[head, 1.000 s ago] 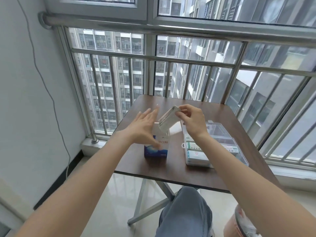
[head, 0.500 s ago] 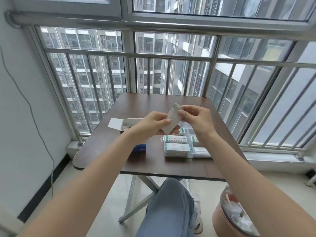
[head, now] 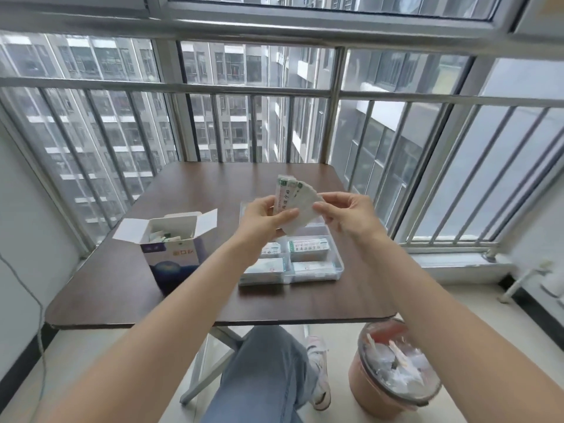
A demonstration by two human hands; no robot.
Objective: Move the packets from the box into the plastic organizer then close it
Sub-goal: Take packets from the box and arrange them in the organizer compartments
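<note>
Left hand (head: 268, 216) gripping a fanned-out stack of thin white paper packets with green print (head: 294, 203), thumb across the front. Right hand (head: 345, 213) pinching the right edge of the same fan with fingertips. Packets held up in the air, right above the clear plastic organizer (head: 337, 267), not touching it. Organizer sitting open on the dark brown wooden desk (head: 198, 190), split into compartments, several already loaded with flat white and green packets lying down; far compartments mostly hidden behind the hands. Lid hard to make out from here. Just to the left on the desk, the blue and white cardboard box (head: 171, 254) standing upright with flaps open, a few more packets poking around inside. Further out: metal window bars (head: 332, 126) behind the desk, and down on the floor to the right a pinkish round bin (head: 393, 383) with crumpled white scraps.
</note>
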